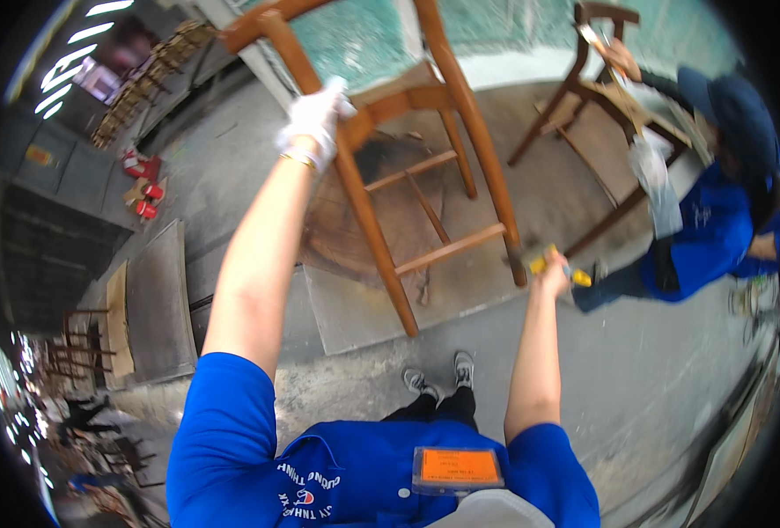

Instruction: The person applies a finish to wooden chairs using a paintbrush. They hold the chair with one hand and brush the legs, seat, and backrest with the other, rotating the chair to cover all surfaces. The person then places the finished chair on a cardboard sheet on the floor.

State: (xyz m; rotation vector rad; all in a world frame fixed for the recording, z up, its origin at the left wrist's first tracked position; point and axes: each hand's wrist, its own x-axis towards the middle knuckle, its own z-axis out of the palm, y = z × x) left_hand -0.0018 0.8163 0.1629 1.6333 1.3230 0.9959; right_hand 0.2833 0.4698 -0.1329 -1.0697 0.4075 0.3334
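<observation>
My left hand (312, 123), in a white glove, is closed around a side post of a brown wooden chair (371, 238) near the seat. The chair is held tilted, its legs pointing toward me. In my bare right hand (548, 272) is a paintbrush (581, 278) with a yellow handle. Its head is beside the lower end of the chair's right leg; whether they touch I cannot tell. Beneath the chair is a round wooden top (337, 231) with dark stains.
At right a co-worker (716, 211) in blue holds a brush (591, 37) against another wooden chair (569, 84). Green-tinted sheeting (513, 31) hangs behind. Red cans (146, 209) stand on the floor at left, near leaning boards (161, 299). More chairs (82, 343) stand farther left.
</observation>
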